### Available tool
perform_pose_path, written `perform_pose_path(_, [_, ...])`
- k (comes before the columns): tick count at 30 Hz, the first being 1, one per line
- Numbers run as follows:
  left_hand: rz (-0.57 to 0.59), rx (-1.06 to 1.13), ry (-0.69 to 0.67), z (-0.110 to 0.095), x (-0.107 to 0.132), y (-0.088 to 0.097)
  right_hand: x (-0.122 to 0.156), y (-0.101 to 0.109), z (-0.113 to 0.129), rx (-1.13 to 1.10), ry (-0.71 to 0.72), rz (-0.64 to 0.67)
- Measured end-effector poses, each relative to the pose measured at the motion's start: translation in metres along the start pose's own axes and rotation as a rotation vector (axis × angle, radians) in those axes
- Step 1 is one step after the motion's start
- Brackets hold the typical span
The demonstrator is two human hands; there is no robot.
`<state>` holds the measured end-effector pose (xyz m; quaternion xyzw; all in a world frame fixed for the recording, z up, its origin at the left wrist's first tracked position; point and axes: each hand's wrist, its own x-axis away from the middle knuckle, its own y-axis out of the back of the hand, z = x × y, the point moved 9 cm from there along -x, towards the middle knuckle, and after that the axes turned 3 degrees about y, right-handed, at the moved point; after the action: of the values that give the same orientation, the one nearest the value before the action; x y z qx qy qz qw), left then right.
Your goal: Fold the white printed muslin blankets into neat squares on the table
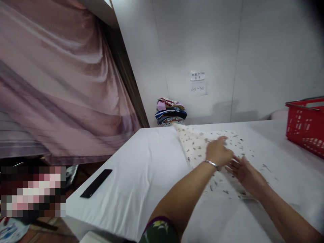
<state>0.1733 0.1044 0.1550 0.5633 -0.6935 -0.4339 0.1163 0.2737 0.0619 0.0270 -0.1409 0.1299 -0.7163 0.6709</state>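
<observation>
A cream cloth with small dark prints (196,145) lies spread on the white table (141,175). My left hand (219,152), with a bracelet on the wrist, rests on the cloth with its fingers curled over the fabric. My right hand (244,170) lies just to the right of it, fingers stretched out flat on the cloth and pointing left. Both hands are slightly smeared by motion.
A red plastic basket (305,126) stands at the table's right edge. A stack of folded clothes (170,113) sits against the back wall under two paper notes (197,82). A black flat device (96,183) lies near the table's left edge. A pink curtain (55,84) hangs at left.
</observation>
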Motion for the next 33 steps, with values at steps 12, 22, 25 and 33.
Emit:
perform_pose_path(12, [0.361,-0.103,-0.4,-0.038,0.07,-0.135,0.037,0.08,-0.015,-0.166,-0.282,-0.184])
perform_pose_path(22, [0.19,-0.268,-0.174,0.036,0.116,-0.052,0.025,0.091,-0.013,0.366,-0.219,-0.149])
perform_pose_path(25, [0.162,-0.307,-0.12,0.043,0.118,-0.043,0.016,0.085,0.006,0.393,-0.216,-0.121])
perform_pose_path(33, [0.155,-0.343,-0.066,0.05,0.114,-0.051,0.026,0.115,0.094,0.303,0.116,-0.234])
